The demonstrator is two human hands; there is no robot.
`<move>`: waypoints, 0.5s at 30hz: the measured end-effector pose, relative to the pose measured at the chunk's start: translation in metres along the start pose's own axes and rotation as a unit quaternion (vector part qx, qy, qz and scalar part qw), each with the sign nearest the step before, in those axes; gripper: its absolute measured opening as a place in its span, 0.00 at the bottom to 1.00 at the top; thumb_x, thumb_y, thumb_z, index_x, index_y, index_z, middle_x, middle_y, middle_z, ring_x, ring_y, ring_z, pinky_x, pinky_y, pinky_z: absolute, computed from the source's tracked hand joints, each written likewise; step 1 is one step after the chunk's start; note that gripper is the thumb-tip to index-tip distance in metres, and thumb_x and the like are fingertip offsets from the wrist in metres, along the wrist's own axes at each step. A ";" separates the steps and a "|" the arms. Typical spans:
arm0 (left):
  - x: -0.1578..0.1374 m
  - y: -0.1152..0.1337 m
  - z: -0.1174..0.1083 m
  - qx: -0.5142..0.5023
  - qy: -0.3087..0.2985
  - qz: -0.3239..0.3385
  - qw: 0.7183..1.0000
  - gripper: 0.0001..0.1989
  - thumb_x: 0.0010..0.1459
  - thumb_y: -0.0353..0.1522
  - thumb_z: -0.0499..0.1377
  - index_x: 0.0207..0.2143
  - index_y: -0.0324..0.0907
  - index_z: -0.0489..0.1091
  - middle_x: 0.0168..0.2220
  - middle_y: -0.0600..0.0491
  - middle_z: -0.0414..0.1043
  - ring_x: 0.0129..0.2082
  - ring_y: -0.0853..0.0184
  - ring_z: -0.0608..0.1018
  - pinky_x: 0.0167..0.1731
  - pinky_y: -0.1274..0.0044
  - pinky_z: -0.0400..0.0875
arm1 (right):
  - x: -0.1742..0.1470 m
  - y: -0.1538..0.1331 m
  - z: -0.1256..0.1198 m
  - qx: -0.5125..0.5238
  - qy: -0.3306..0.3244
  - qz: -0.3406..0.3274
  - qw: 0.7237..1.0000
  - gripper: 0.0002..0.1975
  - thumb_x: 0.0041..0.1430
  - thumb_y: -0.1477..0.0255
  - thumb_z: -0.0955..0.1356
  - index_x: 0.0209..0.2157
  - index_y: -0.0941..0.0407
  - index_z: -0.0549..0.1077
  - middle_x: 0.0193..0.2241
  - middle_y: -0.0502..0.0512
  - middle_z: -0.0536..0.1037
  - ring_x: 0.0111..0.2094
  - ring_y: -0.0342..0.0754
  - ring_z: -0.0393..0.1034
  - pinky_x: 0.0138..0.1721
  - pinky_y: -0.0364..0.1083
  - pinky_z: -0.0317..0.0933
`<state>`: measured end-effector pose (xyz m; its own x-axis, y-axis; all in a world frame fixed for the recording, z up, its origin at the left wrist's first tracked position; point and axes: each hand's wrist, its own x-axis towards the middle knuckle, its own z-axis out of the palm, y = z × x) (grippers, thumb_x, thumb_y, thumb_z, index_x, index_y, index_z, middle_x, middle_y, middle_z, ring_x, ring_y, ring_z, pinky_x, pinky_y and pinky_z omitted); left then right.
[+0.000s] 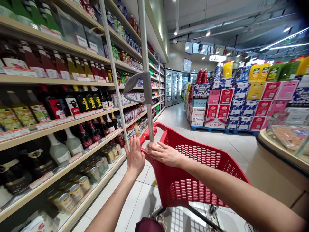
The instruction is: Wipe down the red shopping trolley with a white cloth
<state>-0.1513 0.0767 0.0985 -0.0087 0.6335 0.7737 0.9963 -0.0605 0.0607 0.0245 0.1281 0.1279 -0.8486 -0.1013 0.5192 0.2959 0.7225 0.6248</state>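
Note:
A red plastic shopping cart (193, 148) with a perforated basket stands before me. From its near left corner rises a grey metal pole (146, 48), fitted with a curved grey plastic piece (137, 88). My left hand (135, 157) lies open at the red cart handle (144, 137), palm down with fingers stretched forward. At the foot of the pole, my right hand (164, 154) reaches across the cart's edge, its fingers pressed together and curled down. Something pale shows at those fingertips; whether it is a held thing is too unclear to tell.
Shelves of bottles (58, 64) and cans (77, 193) line the left side. Ahead right, stacked drink cartons (218, 109) stand on a blue pallet (224, 130). A rounded counter (272, 174) is close on the right. Tiled floor (172, 112) runs toward glass-door fridges (174, 85).

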 end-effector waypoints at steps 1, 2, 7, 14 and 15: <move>0.001 0.000 0.000 0.003 -0.002 -0.003 1.000 0.33 0.47 0.24 0.47 0.58 0.35 0.43 0.60 0.40 0.44 0.61 0.58 0.45 0.55 0.56 0.39 | 0.000 0.002 -0.001 0.000 0.000 0.005 1.000 0.21 0.58 0.76 0.58 0.54 0.57 0.58 0.55 0.52 0.61 0.58 0.47 0.46 0.59 0.52 0.41; 0.001 0.000 -0.001 0.004 -0.004 -0.004 1.000 0.33 0.47 0.24 0.47 0.58 0.35 0.44 0.60 0.40 0.43 0.61 0.58 0.45 0.55 0.56 0.38 | 0.004 0.008 -0.005 -0.003 0.008 0.023 1.000 0.22 0.58 0.77 0.58 0.55 0.56 0.57 0.55 0.51 0.60 0.59 0.47 0.45 0.59 0.53 0.40; -0.015 0.006 0.006 -0.007 -0.007 0.023 1.000 0.35 0.46 0.23 0.48 0.58 0.34 0.42 0.60 0.40 0.45 0.61 0.58 0.44 0.56 0.57 0.37 | 0.015 0.020 -0.015 -0.020 0.055 0.135 0.989 0.25 0.57 0.81 0.57 0.56 0.53 0.54 0.58 0.51 0.54 0.60 0.49 0.39 0.58 0.57 0.36; -0.035 -0.002 0.014 -0.005 -0.009 0.029 1.000 0.34 0.47 0.24 0.48 0.58 0.35 0.43 0.60 0.40 0.46 0.60 0.58 0.47 0.55 0.57 0.40 | -0.020 -0.037 0.015 0.037 -0.001 0.110 0.993 0.20 0.59 0.75 0.58 0.54 0.55 0.59 0.53 0.52 0.63 0.58 0.47 0.48 0.57 0.51 0.44; -0.034 -0.001 0.014 -0.006 -0.005 0.029 1.000 0.34 0.48 0.24 0.48 0.58 0.35 0.42 0.60 0.40 0.45 0.60 0.58 0.47 0.55 0.57 0.40 | -0.016 -0.036 0.014 0.034 0.012 0.133 0.991 0.20 0.59 0.75 0.58 0.54 0.54 0.60 0.54 0.51 0.63 0.58 0.47 0.47 0.58 0.52 0.43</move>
<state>-0.1508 0.0661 0.0634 0.0499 0.6360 0.7701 0.9940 -0.1070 0.0239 0.0216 0.1132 0.0889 -0.7340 0.0827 0.6741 0.4766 0.7698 0.4245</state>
